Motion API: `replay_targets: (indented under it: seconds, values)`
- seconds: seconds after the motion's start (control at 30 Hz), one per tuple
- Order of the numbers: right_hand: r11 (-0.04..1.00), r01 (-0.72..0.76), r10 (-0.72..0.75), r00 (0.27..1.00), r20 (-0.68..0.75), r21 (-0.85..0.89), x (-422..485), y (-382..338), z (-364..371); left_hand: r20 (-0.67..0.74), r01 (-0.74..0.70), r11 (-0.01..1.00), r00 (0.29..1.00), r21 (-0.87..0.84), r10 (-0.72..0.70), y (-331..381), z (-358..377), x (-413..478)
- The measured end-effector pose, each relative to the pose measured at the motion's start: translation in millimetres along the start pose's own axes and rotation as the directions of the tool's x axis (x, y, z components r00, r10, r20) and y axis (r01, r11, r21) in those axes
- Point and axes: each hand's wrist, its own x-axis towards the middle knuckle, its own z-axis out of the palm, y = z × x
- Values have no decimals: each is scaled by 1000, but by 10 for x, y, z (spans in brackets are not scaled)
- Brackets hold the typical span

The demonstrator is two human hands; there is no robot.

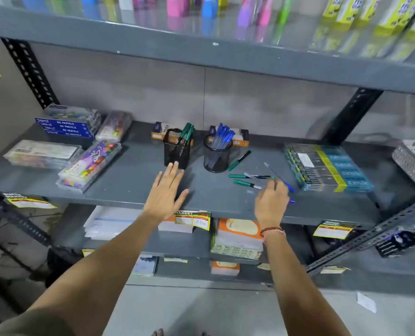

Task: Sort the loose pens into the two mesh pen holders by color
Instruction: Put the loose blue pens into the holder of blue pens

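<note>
Left hand (165, 190) spread flat before the square mesh holder (176, 151); right hand (271, 202) curls over a blue pen (291, 194), mostly hidden, grip unclear

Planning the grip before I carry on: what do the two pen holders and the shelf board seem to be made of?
Square holder and round holder: apparently black wire mesh, likely metal with a matte coating; the pens show through the walls. Shelf board: looks like grey painted sheet metal, smooth with a faint sheen, though painted wood cannot be ruled out.
</note>
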Motion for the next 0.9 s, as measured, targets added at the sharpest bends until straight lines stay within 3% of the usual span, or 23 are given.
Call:
replay_targets:
  seconds: [0.13,0.33,0.47,0.6,0.67,0.8,0.9]
  values:
    - [963,-257,262,964,51,-86,8,270,21,77,83,996,994,-39,-80,-130,135,-76]
    - [970,-207,219,971,95,-127,9,370,26,47,90,995,995,-40,-88,-84,141,-81]
    - [979,-195,200,974,104,-58,-10,436,-53,47,88,995,995,-43,-86,-74,137,-92]
    - [984,-112,81,974,213,136,35,451,-182,53,90,994,995,-55,-87,-76,124,-95]
    - [965,-82,40,984,171,249,89,349,-320,50,91,994,995,-64,-88,-76,122,-97]
    - [779,-75,65,997,38,623,389,-27,-586,53,102,992,994,-71,-98,-75,122,-105]
    - [669,17,28,998,-48,743,746,-413,-676,56,101,993,994,-69,-97,-71,116,-105]
